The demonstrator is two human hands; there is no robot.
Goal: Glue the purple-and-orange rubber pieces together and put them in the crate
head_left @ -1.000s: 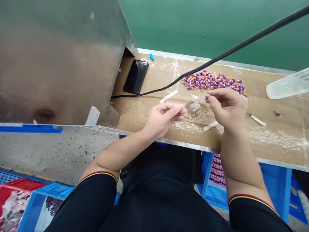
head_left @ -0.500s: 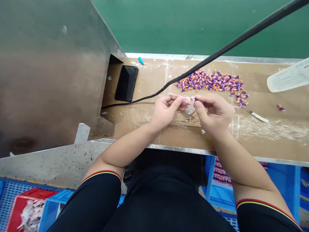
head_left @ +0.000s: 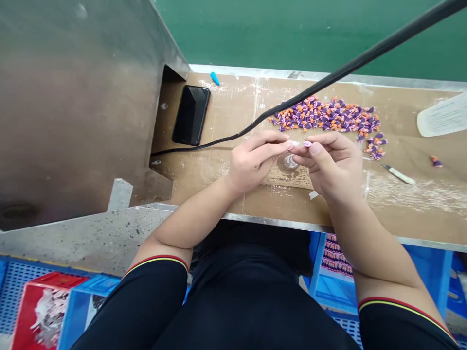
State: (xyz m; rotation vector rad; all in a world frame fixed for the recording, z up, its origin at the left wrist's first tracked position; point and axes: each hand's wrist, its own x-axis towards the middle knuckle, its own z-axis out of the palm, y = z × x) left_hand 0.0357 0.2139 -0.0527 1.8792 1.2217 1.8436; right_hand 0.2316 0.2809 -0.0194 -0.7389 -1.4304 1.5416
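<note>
The right hand (head_left: 333, 165) is pinching a small pink piece (head_left: 307, 144) above the clear round dish (head_left: 290, 162). The left hand (head_left: 255, 158) is bringing its fingertips together nearby; whether they're gripping anything, I can't tell.

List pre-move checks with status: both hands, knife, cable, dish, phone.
1. Right hand grip on small pink piece: ok, pinched at thumb and fingertips.
2. Left hand grip on a piece of its own: cannot tell, fingertips hide it.
3. Knife away from both hands: ok, lies on the cardboard beyond the right hand.
4. View of the purple-and-orange pile unobstructed: not ok, black cable crosses in front of its left part.
5. Contents of clear dish: cannot tell, too small.
6. Phone away from both hands: ok, lies off to the left.
</note>
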